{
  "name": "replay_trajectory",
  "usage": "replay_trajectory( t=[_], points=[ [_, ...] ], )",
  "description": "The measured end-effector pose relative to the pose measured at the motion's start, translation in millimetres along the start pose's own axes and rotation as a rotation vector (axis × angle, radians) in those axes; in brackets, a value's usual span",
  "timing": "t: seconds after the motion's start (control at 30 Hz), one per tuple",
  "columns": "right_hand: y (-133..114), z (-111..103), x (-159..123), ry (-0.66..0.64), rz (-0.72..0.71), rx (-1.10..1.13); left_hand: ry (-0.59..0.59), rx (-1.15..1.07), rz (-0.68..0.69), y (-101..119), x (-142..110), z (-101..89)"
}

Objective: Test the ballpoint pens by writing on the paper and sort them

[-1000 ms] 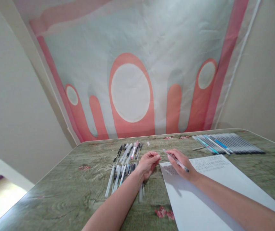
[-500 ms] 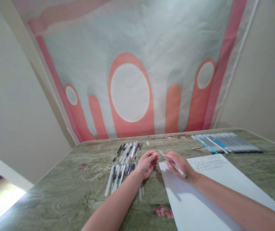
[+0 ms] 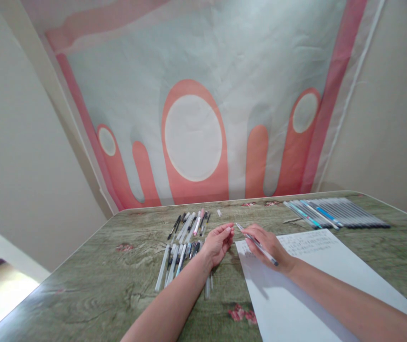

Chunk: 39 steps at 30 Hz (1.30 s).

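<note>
In my right hand (image 3: 265, 244) is a slim clear pen (image 3: 260, 248), its tip pointing up and left and its dark end resting towards the wrist. This hand hovers over the left top part of a white paper sheet (image 3: 303, 285) with rows of writing along its top. My left hand (image 3: 219, 243) is closed in a pinch just left of the pen's tip. Anything between its fingertips is too small to make out. Beside and partly behind the left forearm lies a group of pens and pen parts (image 3: 172, 266).
Behind that group is another cluster of pens (image 3: 189, 225), and a small clear cap-like piece (image 3: 219, 213) lies near it. A neat row of pens (image 3: 349, 212) lies at the back right of the wood-patterned table (image 3: 92, 285). A printed sheet (image 3: 196, 57) hangs behind.
The right hand has turned the pen slightly and its tip has come closer to my left fingertips. Over the last half second both hands hold almost still.
</note>
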State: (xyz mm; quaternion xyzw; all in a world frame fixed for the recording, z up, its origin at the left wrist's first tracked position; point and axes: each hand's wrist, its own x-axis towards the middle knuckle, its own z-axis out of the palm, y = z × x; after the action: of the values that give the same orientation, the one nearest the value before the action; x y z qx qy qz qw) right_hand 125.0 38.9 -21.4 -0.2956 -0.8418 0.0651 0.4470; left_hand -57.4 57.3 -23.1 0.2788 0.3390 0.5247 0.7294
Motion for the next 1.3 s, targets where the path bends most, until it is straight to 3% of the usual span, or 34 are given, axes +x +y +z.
replay_trajectory(
  t=[0.43, 1.3],
  points=[
    [-1.3, -1.0, -0.3, 0.010, -0.003, -0.017, 0.052, -0.010, -0.008, 1.4, 0.2, 1.5],
    [-1.7, 0.8, -0.4, 0.009, -0.042, 0.014, 0.026, -0.046, 0.036, 2.3, -0.1, 1.2]
  ],
)
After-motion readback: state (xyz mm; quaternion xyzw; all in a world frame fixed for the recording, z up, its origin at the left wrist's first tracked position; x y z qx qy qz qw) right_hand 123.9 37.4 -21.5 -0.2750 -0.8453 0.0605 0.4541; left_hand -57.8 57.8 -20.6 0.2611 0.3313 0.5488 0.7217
